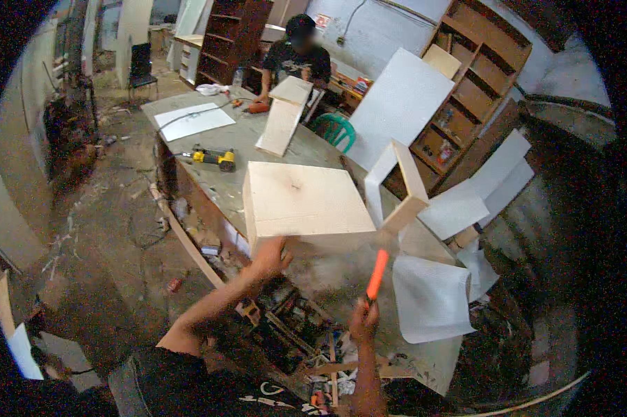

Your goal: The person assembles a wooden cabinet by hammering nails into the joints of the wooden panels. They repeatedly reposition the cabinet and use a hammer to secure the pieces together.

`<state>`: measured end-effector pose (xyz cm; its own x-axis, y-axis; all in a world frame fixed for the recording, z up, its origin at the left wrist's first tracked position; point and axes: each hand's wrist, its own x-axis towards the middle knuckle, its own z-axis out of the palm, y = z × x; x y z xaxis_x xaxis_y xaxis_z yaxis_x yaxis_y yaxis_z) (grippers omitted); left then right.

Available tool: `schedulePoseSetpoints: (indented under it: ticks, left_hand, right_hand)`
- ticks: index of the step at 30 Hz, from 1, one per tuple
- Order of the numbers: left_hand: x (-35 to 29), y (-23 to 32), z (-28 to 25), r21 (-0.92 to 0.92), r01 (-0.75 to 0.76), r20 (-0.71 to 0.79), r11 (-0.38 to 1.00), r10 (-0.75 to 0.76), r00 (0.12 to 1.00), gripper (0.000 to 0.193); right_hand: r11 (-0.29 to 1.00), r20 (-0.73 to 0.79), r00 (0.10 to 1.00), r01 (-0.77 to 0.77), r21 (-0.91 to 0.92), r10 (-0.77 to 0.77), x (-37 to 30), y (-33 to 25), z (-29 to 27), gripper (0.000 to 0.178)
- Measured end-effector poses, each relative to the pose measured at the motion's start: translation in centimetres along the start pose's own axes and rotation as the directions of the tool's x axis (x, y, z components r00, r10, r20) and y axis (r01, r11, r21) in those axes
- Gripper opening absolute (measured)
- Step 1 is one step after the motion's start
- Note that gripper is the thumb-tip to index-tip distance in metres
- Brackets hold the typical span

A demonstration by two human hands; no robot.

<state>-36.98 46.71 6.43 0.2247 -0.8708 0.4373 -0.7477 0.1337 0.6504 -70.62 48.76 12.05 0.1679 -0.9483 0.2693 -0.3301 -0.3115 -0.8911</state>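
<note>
A pale wooden box (306, 194) lies on the worktable (240, 149) in front of me. My left hand (275, 257) is at its near left edge, fingers bent against the near face; whether something small is between them I cannot tell. My right hand (364, 320) grips a hammer by its bright orange handle (377, 274). The hammer's head is blurred, close to the box's near right corner. Just right of the box stands an open wooden frame (411, 177).
Behind the box are a yellow cordless drill (215, 158), a white panel (194, 121) and a narrow wooden box (284, 115). A co-worker (298, 59) is at the far side. White sheet material (432, 299) hangs over the right edge. Tools and scraps clutter the space below.
</note>
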Motion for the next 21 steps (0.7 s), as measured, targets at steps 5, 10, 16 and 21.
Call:
schedulePoseSetpoints:
  ticks: [5,10,16,21]
  left_hand:
    - [-22.2,0.7,3.7,-0.523,0.817,0.755,-0.242,-0.575,0.313,0.036]
    - [-30.2,5.1,9.4,-0.673,0.739,0.731,-0.009,-0.16,0.664,0.037]
    - [-23.2,11.4,6.9,-0.533,0.779,0.845,-0.331,-0.262,0.467,0.037]
    - [-18.5,11.1,3.6,-0.731,0.681,0.681,-0.043,-0.109,0.724,0.04]
  right_hand:
    - [0.922,0.055,0.921,-0.388,0.023,0.386,-18.3,8.9,-1.2,0.028]
    - [0.849,0.077,0.86,-0.51,0.14,0.505,-26.7,10.9,6.0,0.029]
    - [0.934,-0.198,0.914,-0.354,0.039,0.354,-20.5,3.4,8.8,0.033]
    - [0.955,-0.341,0.892,-0.279,0.104,0.297,-17.5,2.3,12.1,0.039]
